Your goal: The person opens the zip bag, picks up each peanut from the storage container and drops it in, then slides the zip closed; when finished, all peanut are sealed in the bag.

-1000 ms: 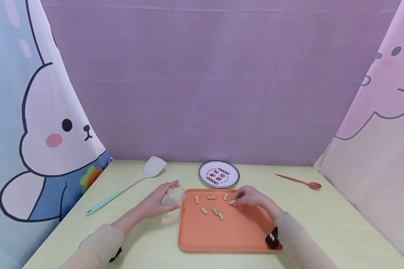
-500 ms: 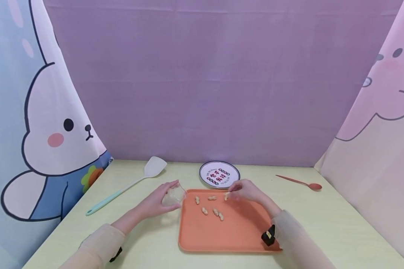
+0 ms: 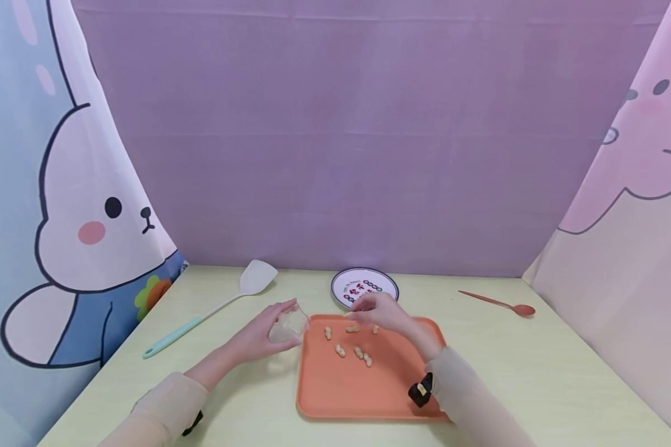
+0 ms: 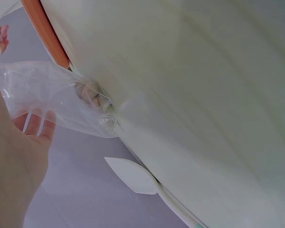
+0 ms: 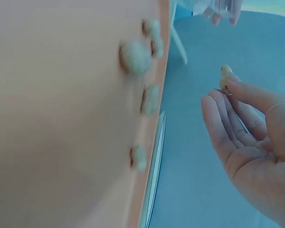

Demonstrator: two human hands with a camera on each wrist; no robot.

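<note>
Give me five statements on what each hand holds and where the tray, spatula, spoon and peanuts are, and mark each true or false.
1. The right hand pinches a peanut. True.
2. The left hand holds nothing. False: it holds a clear container.
3. In the head view, the spatula lies left of the orange tray. True.
4. The red spoon rests on the tray. False: it lies on the table, right of the tray.
5. Only one peanut lies on the tray. False: several peanuts lie there.
</note>
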